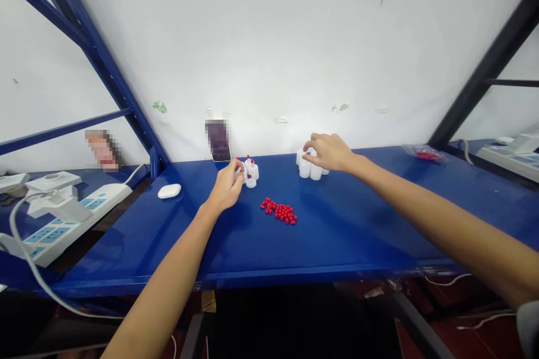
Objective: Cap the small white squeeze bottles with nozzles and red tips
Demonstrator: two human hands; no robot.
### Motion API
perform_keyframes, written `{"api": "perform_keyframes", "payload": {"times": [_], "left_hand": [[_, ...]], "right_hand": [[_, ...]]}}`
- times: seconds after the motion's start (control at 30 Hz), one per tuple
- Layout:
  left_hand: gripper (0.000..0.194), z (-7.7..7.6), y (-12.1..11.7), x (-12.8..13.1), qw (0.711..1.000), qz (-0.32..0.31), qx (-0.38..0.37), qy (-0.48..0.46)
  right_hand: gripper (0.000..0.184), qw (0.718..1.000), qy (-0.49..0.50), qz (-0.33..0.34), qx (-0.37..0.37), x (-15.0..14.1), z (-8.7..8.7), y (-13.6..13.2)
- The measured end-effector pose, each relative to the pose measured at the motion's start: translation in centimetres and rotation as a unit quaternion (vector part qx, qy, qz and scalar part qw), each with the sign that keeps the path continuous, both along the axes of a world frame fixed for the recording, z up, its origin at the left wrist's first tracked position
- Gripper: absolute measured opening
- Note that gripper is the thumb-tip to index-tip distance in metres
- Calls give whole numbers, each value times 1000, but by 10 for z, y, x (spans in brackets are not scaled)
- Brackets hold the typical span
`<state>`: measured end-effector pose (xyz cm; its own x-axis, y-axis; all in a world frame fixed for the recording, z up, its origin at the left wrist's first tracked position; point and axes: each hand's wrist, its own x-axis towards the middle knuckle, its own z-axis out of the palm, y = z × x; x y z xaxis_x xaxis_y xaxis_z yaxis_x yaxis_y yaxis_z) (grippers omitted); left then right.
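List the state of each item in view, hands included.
Red pieces: loose, scattered
Red-tipped white bottles: clustered, at least two upright
White bottles at right: upright, grouped
White case: closed
Phone: propped upright, screen blurred
Power strip: plugs inserted
Left hand: fingers curled, grip unclear
Right hand: fingers bent, grip unclear

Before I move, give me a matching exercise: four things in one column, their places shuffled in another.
1. Small red caps
2. White cylindrical bottles
3. White rounded case
4. Dark-screened rectangular phone

A. Leaning against the white wall
B. Lying at the left end of the shiny blue table
C. Spread loosely, nearest the front edge
D. Clustered at the right hand's fingers

Pairs: 1-C, 2-D, 3-B, 4-A
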<state>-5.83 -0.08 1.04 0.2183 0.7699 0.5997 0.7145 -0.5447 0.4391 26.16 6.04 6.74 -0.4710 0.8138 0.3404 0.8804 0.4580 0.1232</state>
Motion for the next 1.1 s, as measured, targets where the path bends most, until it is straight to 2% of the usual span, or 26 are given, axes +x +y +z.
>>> {"api": "perform_keyframes", "payload": {"times": [0.1,0.23,0.43,0.5,0.6,0.67,0.73,0.77,0.8,0.87,0.9,0.93,0.97,1.0,1.1], "left_hand": [[21,3,-5,10,1000,-15,-13,3],[36,3,-10,20,999,-39,-21,14],[33,1,-11,23,997,-57,-10,52],[33,0,-11,24,996,-60,-15,65],[37,-4,-10,28,992,-72,-28,103],[41,-7,-9,31,990,-77,-29,118],[48,-9,-9,34,993,-60,-29,99],[52,-9,-8,35,995,-47,-30,78],[56,-10,-8,35,997,-37,-31,54],[63,-10,-8,35,999,-28,-36,5],[65,-10,-7,34,999,-28,-36,-15],[66,-11,-6,33,999,-28,-36,-30],[65,-11,-5,32,998,-27,-35,-41],[63,-12,-4,30,998,-26,-33,-49],[59,-14,0,27,997,-31,-25,-62]], "right_hand": [[34,1000,-29,-4,-11,-8,-6,5],[35,998,-30,-3,-51,-12,-6,5],[30,985,32,84,-147,-28,-11,-14],[40,980,48,108,-157,-37,-17,-17],[60,973,22,114,-200,-52,-24,-14],[48,969,24,119,-216,-62,-25,-11],[31,964,112,129,-205,-74,-24,-11],[28,950,186,139,-209,-80,-23,-12],[29,924,266,151,-228,-86,-21,-15],[32,850,395,185,-296,-99,-18,-21],[32,814,432,205,-329,-104,-17,-25],[32,791,450,221,-350,-109,-17,-28],[33,785,453,230,-354,-114,-16,-30],[34,792,447,230,-346,-118,-16,-31],[39,833,419,207,-296,-124,-15,-32]]}}
